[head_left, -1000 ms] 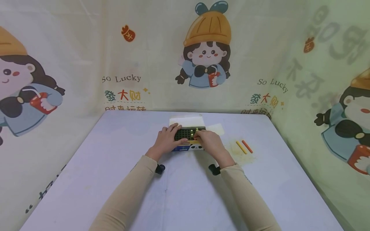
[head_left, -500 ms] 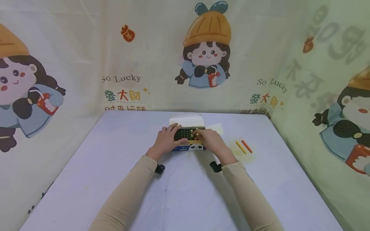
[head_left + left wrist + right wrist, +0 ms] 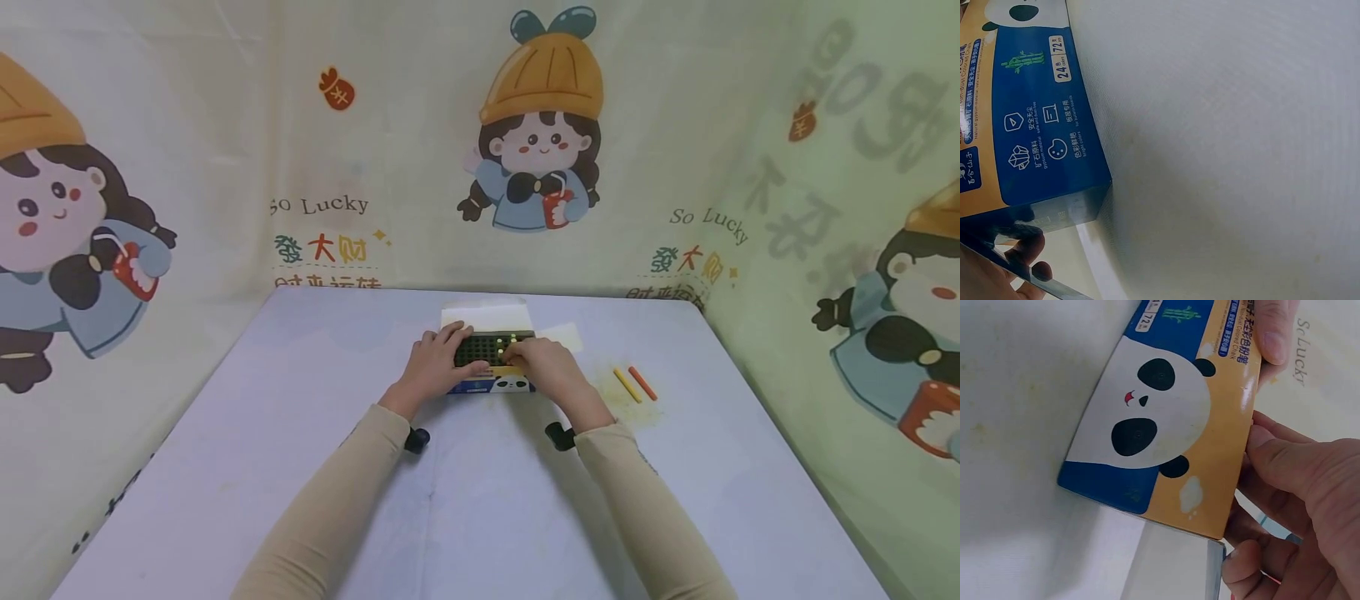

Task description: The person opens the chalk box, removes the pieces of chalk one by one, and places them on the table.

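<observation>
Where the pale surface [image 3: 487, 508] nears its far edge, your rectangular blue-and-yellow cardboard box [image 3: 480, 387] sits, probably light, stiff; brace its ends. Your left hand [image 3: 432, 367] grips its left end; your right hand [image 3: 551, 367] curls its fingers at the rim, any hold hidden. Rightward, the slim yellow chalk stick [image 3: 627, 384] and orange chalk stick [image 3: 642, 383] look brittle: pinch mid-length.

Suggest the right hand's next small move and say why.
Probably lift the right hand off the chalk box while the left hand steadies it: the right hand hides part of the dark holder, and yellow chalk and orange chalk lie on the table.
</observation>
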### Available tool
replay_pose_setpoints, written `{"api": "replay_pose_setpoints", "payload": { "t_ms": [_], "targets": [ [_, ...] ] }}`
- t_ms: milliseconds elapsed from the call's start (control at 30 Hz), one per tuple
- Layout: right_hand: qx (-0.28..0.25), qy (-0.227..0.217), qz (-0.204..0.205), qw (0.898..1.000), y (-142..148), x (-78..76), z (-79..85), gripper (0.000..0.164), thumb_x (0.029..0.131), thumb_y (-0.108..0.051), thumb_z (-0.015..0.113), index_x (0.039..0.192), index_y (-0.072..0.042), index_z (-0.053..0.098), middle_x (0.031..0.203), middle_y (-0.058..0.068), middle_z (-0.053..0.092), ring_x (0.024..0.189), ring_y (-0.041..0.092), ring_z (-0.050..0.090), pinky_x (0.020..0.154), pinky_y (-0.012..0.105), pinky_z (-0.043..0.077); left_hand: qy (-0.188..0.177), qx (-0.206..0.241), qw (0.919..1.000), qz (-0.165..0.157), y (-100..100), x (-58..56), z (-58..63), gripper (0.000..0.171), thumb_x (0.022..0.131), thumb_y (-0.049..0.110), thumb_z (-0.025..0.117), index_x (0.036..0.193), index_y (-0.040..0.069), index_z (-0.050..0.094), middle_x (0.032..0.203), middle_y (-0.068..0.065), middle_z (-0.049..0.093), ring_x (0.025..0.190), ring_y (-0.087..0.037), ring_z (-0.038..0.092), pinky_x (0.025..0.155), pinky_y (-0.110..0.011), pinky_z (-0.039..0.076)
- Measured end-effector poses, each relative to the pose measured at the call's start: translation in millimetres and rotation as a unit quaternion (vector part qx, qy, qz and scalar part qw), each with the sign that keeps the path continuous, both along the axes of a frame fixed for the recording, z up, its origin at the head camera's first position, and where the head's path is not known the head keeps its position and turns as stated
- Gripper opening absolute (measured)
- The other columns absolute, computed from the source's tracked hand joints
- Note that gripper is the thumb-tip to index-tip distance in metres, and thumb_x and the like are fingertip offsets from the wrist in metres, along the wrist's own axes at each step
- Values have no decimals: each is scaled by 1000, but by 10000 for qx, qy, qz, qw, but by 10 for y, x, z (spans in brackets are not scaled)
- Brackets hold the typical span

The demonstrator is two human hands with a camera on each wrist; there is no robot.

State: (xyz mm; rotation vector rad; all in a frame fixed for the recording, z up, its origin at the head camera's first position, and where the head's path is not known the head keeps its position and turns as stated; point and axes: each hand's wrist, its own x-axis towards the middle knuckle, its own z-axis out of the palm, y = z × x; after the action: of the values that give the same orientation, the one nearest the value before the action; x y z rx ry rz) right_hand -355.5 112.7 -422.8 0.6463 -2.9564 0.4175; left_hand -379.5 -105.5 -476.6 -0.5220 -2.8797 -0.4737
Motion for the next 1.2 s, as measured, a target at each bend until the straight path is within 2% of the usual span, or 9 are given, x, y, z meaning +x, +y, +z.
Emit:
{"api": "replay_pose_setpoints", "payload": {
  "t_ms": [700, 1200],
  "targets": [
    [222, 316, 32, 9992, 15, -21, -91, 15, 97, -26, 58, 103, -22, 71, 94, -7, 71, 76, 11, 63, 71, 31, 53, 14, 38, 10000, 31, 11, 1, -12, 92, 78, 86, 32, 149, 29, 33, 156, 2, 26, 123, -37, 40, 96, -56, 36],
    [248, 314, -27, 9992, 24, -21, -91, 14, 97, -24, 58, 105, -22, 69, 94, -6, 70, 70, 10, 57, 67, 28, 50, -32, 11, 10000, 22, 12, -7, -7, 91, 78, 86, 32, 150, 29, 32, 156, 1, 25, 124, -38, 39, 97, -57, 35]
  ]
}}
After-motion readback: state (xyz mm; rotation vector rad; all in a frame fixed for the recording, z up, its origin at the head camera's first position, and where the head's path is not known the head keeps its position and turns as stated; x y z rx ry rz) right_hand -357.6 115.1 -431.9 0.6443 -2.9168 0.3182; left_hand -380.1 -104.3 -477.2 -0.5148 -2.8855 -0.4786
